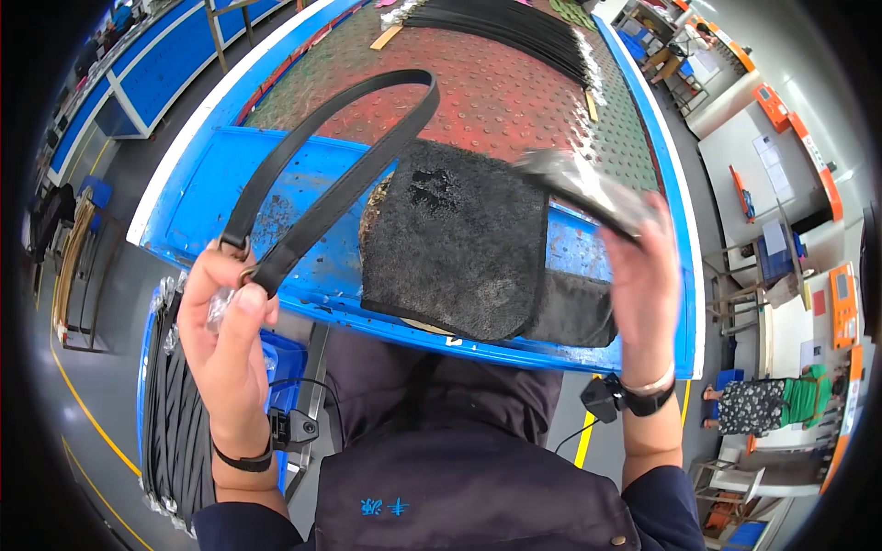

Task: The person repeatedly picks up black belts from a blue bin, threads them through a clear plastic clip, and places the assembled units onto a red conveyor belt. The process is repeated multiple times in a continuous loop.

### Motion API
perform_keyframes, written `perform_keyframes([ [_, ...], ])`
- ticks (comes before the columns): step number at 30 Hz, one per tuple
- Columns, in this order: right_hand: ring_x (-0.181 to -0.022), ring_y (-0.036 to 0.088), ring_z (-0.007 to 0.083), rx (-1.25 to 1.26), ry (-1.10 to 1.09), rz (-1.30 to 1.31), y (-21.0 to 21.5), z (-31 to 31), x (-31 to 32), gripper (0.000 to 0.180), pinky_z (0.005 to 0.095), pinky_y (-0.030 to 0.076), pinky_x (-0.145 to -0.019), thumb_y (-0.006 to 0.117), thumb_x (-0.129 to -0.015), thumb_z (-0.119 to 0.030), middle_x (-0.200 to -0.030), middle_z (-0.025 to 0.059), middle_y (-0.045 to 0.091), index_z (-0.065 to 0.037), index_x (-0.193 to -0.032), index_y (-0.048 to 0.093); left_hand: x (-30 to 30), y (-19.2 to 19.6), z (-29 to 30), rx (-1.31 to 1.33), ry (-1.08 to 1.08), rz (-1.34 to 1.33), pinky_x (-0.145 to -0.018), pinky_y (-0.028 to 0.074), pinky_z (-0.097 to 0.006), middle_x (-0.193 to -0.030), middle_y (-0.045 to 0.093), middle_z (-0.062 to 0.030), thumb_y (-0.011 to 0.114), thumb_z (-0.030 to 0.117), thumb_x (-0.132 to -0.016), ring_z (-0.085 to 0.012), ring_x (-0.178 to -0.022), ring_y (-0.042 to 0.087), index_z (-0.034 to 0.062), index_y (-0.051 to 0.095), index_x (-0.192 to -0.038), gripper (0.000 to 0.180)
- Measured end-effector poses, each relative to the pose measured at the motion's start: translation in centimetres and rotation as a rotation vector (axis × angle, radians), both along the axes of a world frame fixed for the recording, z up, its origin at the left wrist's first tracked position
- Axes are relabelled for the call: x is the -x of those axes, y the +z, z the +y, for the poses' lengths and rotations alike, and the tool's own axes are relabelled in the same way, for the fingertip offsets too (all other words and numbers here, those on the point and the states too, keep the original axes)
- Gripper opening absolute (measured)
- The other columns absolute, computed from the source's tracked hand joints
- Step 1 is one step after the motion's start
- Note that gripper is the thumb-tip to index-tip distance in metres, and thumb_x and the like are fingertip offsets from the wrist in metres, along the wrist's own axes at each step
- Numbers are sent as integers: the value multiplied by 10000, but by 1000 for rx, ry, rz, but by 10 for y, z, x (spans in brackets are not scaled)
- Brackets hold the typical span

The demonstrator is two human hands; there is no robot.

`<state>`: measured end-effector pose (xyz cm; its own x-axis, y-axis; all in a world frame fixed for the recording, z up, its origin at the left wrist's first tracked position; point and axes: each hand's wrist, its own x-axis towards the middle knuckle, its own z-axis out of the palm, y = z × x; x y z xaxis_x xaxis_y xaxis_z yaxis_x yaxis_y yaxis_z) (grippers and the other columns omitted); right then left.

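My left hand (230, 312) is closed, pinching the two ends of a black leather strap (344, 184) near their metal rings. The strap's loop rises over the tray's left part. My right hand (643, 275) is closed on a dark flat thing in shiny clear plastic (588, 188), blurred by motion, so its exact kind cannot be told. Between my hands a black fuzzy cloth (455, 248), worn through at its top left, lies over something round on the blue tray (322, 234). Beside it, toward my right hand, sits a smaller dark cloth piece (574, 308).
At the table's far side a bundle of long black strips (501, 32) lies on the red and green studded mat (478, 101). On my left, below the table, a blue bin (285, 367) stands next to many hanging black straps (175, 422). Another person (772, 404) is off to the right.
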<state>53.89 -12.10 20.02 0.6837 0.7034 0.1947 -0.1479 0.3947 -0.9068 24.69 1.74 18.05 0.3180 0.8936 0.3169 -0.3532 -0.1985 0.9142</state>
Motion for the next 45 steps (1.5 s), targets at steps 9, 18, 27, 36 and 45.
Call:
perform_keyframes([
  [9, -1226, 366, 258, 381, -86, -557, -27, 7, -4, 464, 356, 281, -1011, 549, -833, -103, -1308, 154, 395, -4, -1257, 389, -11, -8, -17, -371, 162, 208, -666, 355, -281, -829, 406, -79, 642, 168, -741, -155, -754, 419, 44, 475, -771, 210],
  [18, -1295, 205, 404, 890, -12, -1463, -32, -67, 38, 255, 530, 150, -1031, 599, -783, -214, -1337, 165, 379, -64, -978, 663, -45, 0, -33, -737, 123, 330, -547, 377, -285, -760, 492, -97, 720, 59, -607, -197, -663, 464, 64, 586, -780, 219],
  [27, -1255, 243, 412, 195, -121, -1769, 4, -58, 71, 475, 519, 105, -1040, 646, -628, -412, -1374, 77, 327, -262, -1078, 641, -66, -1, -50, -979, -21, 348, -552, 376, -314, -859, 416, -64, 716, 54, -622, -198, -686, 450, 113, 559, -879, 307],
  [36, -1244, 244, 415, 187, -135, -1761, 2, -54, 73, 545, 531, 82, -1039, 679, -539, -400, -1361, 42, 348, -266, -1067, 647, -64, -3, -52, -996, -50, 335, -537, 373, -311, -866, 415, -58, 735, 27, -588, -199, -687, 453, 118, 558, -909, 379],
  [45, -1261, 241, 418, 114, -29, -1607, 8, -51, 70, 449, 514, 72, -1050, 633, -633, -380, -1331, 82, 394, -189, -1037, 666, -69, -3, -50, -1096, 7, 274, -511, 380, -270, -771, 460, -54, 692, 71, -530, -161, -613, 480, 85, 601, -764, 252],
])
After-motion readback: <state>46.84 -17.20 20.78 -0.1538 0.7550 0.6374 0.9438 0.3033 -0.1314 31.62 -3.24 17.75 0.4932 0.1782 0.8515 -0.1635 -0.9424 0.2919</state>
